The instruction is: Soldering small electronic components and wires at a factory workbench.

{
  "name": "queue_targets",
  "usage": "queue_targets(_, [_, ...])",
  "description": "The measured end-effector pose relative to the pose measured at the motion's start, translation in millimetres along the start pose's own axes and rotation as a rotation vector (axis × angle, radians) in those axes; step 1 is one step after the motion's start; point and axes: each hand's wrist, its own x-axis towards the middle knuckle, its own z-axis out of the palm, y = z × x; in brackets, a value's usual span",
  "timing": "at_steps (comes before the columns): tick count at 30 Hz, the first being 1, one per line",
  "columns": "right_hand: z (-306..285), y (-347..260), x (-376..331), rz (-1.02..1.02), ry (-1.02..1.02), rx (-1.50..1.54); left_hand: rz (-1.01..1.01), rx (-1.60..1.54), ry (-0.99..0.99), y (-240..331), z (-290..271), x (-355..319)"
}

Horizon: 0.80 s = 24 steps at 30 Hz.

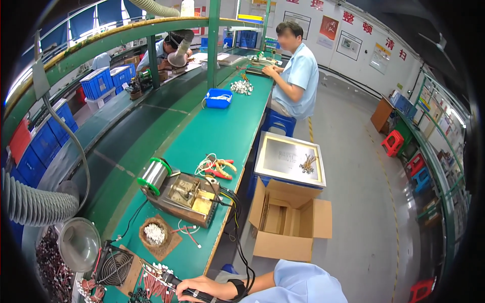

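Note:
My right hand [206, 289] reaches in at the bottom, a black band on its wrist and a light blue sleeve behind. Its fingers are closed around the black handle of a soldering iron [188, 291], whose thin end points up and left over the bench. Beneath and beside it lies a bundle of red wires with white connectors [157, 285]. A small black fan [115, 267] stands left of the wires, and small dark parts [138, 296] lie below. My left hand is outside the picture.
Farther along the green bench sit a bowl of white bits [154, 234], a soldering station [188, 194], a solder spool [155, 177], red pliers [219, 169] and a blue tray [219, 99]. An open carton [283, 247] stands right. A co-worker [298, 70] sits farther up.

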Motion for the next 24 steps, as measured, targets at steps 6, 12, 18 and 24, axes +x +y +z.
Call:
queue_targets(6, [-21,-13,15,-0.082,-0.086,-0.113,0.141,0.041,-0.039,5,11,17])
queue_targets(12, [-40,-15,20,-0.221,-0.141,-0.309,0.126,0.075,-0.119,16,23,24])
queue_targets(18, [-36,-15,7,-0.191,-0.097,-0.383,0.231,0.166,-0.152,26,24,26])
queue_targets(24, [-28,-10,12,-0.122,-0.070,-0.379,0.306,0.254,-0.126,14,19,31])
